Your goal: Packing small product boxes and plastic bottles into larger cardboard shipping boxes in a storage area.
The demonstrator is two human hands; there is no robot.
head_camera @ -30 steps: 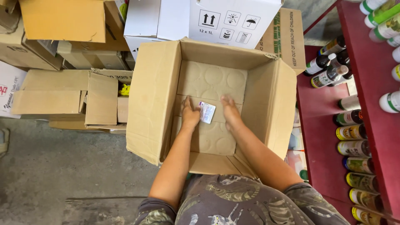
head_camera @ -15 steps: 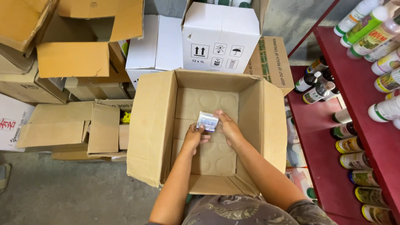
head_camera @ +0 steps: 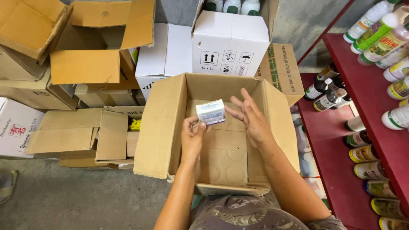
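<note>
1. The person's patterned shirt [head_camera: 243, 215] is showing at the bottom edge, with both bare forearms reaching forward over an open brown cardboard box [head_camera: 161, 127].
2. The left hand [head_camera: 191, 138] is gripping a small white and blue packet [head_camera: 211, 112] from below, thumb and fingers closing on its lower left corner, and is holding it up over the inside of the box.
3. The right hand [head_camera: 251, 119] is hovering just beside the packet with its fingers spread and loose; its fingertips are lying near the packet's right edge, and I cannot tell whether they are touching it. It is gripping nothing.
4. The box is standing with its flaps folded outward; its floor is showing a flat cardboard liner with round impressions.
5. To the right, a red shelf [head_camera: 370, 98] is carrying rows of bottles [head_camera: 328, 91] with coloured labels, some standing, some lying on lower levels.
6. To the left, flattened and half-open brown cartons [head_camera: 81, 136] are lying on the grey concrete floor [head_camera: 72, 200].
7. Farther back, a white carton [head_camera: 230, 42] with printed handling symbols is sitting behind the open box, bottle caps showing at its top, beside another white carton and more stacked brown boxes.
</note>
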